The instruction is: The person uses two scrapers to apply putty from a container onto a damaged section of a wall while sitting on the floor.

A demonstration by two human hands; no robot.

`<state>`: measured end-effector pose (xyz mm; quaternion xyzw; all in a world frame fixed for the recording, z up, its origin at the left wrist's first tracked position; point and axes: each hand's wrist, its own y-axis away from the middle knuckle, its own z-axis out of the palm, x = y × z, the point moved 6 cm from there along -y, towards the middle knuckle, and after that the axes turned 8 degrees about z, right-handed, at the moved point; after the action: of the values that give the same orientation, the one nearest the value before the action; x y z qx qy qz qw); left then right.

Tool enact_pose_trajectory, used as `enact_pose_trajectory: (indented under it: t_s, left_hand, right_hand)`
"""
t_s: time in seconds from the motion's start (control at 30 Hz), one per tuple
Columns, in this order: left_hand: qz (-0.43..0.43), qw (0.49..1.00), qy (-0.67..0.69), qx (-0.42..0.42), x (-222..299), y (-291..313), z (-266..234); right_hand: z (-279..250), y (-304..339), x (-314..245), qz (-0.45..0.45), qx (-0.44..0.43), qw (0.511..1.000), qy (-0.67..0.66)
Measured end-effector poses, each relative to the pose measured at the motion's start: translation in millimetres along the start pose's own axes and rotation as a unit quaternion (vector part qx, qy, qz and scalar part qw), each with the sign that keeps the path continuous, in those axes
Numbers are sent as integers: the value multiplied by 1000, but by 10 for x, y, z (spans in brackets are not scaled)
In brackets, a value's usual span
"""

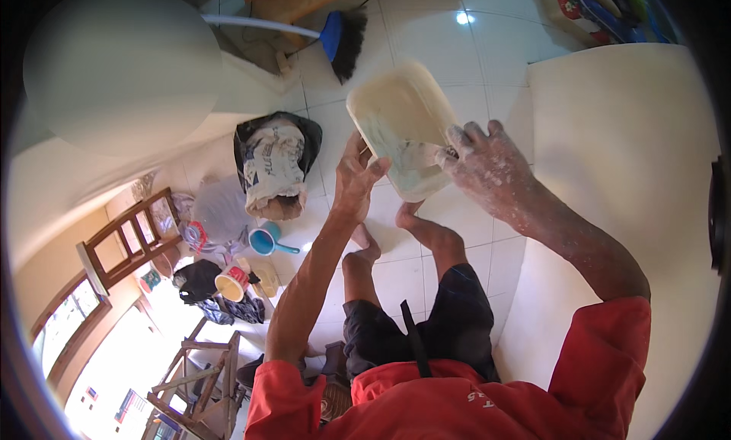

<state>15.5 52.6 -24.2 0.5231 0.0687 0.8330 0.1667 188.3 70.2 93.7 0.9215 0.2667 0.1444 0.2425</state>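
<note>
Pale square tiles (487, 59) cover the floor seen from the head camera, with a smooth cream wall (609, 173) rising along the right side and bright openings glowing at the lower left. On the tiles to the left lie a printed white sack (274, 158) with black plastic around it and, nearer, a blue dipper (263, 240) with its handle toward the right; a broom (344, 44) with a blue head and dark bristles lies beyond them.

The left forearm reaches up and forward from a red sleeve, nearly straight, ending in the left hand (356, 177) at the near-left side of a rectangular cream plastic tub (397, 105). Its thumb presses over the rim while the other fingers curl against the outer wall, so this hand grips the tub. The right elbow is bent outward, its forearm slanting inward to the right hand (487, 166), which is dusted with whitish powder and turned back-up, knuckles bent, over the tub's right edge.

The tub is held tilted above the floor, between the two hands, its open side facing the camera. Pale greenish-white residue coats its nearer part, just beside the right fingertips. Whether those curled fingers pinch a tool, I cannot tell.
</note>
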Motion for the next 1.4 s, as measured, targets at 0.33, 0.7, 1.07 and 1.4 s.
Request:
enact_pose_trajectory:
  t_s: [0.33,0.7,1.07,1.4]
  left_hand:
    - [-44,993,-50,-96,1067,-681,1800]
    - [-72,984,10,-162,1517,-1656,3178]
    - [-178,951,-18,-254,1737,-2974,3859]
    - [-189,937,23,-293,1828,-3999,4572]
  right_hand:
    - [-1041,860,1703,14,123,990,60]
    - [-1473,1345,2989,63,119,989,-55]
    - [-1743,948,4305,141,209,967,-48]
    - [-1856,753,5347,253,115,958,-71]
